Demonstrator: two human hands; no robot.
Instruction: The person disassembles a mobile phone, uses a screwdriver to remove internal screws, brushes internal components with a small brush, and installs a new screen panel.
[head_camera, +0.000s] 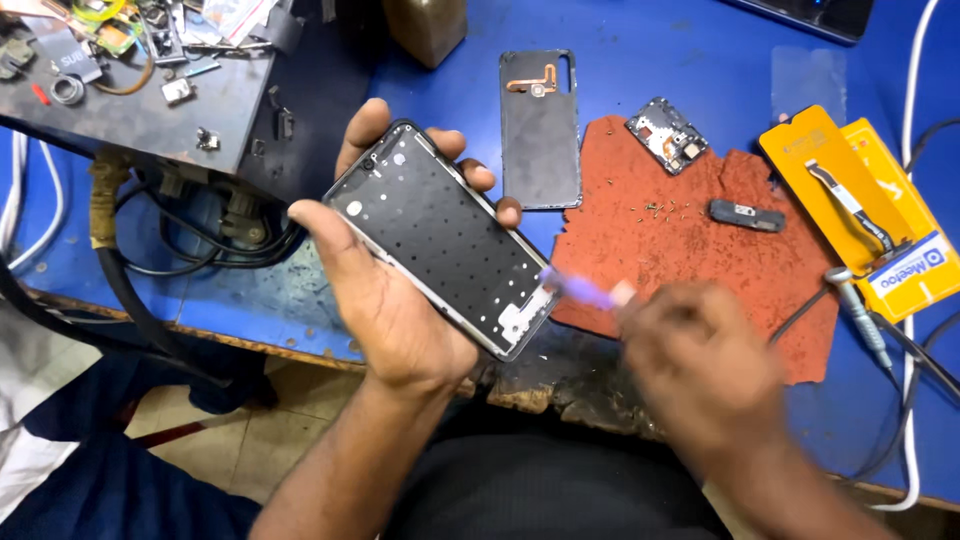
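Phone frame (447, 240), black and stripped, sits gripped in my left hand (385, 300), thumb over its edge. My right hand (700, 365) (blurred) pinches a purple tool (585, 291) against the frame's lower corner. Beyond my fingers lie a back cover (540, 130) and small circuit board (667, 133).
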